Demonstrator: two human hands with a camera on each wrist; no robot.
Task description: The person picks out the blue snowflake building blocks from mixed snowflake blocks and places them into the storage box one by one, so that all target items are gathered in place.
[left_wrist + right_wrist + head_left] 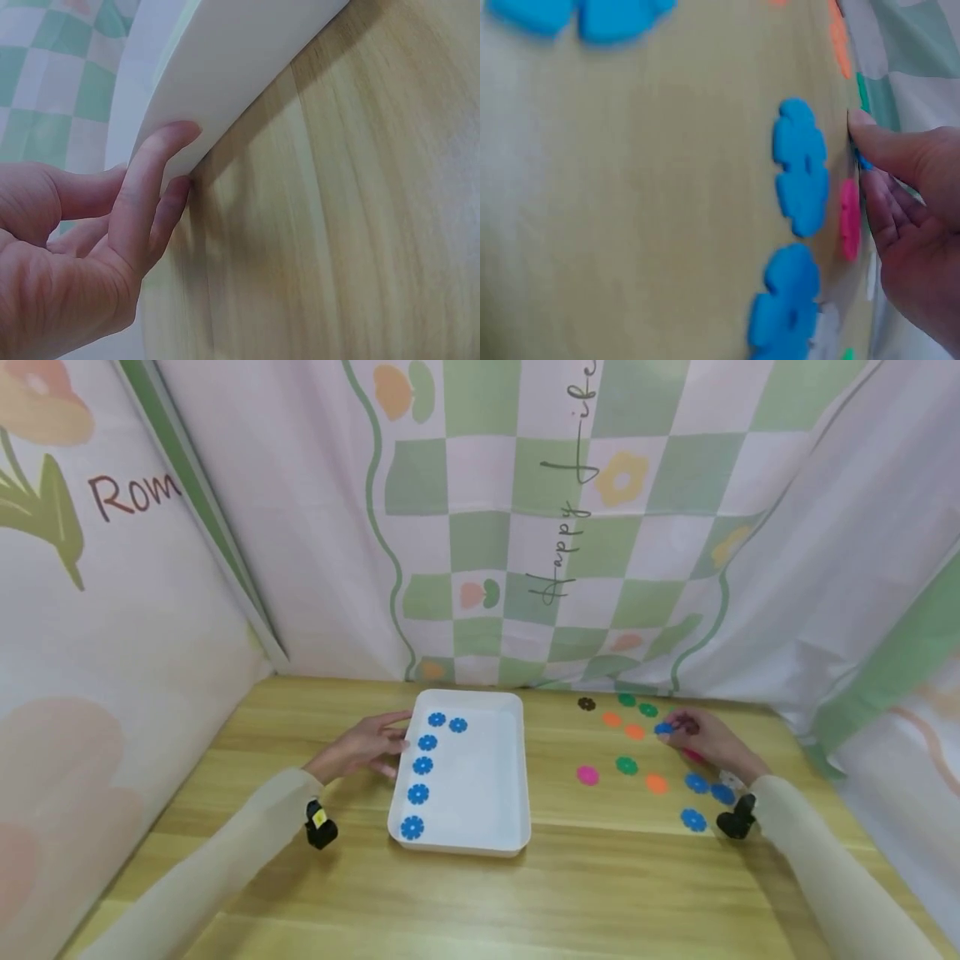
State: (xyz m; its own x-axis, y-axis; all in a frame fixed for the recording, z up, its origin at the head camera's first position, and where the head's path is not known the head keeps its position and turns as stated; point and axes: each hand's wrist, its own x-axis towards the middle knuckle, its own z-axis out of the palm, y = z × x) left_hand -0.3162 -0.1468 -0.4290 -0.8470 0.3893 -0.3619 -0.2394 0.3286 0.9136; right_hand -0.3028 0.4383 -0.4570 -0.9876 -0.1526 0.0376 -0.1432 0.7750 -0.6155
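Note:
A white tray [480,793] lies on the wooden table, with several blue flower-shaped discs [422,766] set in a column along its left side and one more beside the top one. My left hand [366,745] rests its fingers on the tray's outer left wall; in the left wrist view a fingertip [184,133] touches that white wall from outside. To the right, my right hand [705,739] pinches a blue flower-shaped disc [663,728] between thumb and fingers. Only a sliver of that disc shows in the right wrist view. A pink disc [850,219] lies close under this hand.
Loose discs lie right of the tray: orange [657,783], green [627,766], pink [588,775] and dark brown [587,703]. Several blue discs [693,820] lie near the right wrist, by a whitish one [731,779]. A patterned curtain [540,543] hangs behind the table.

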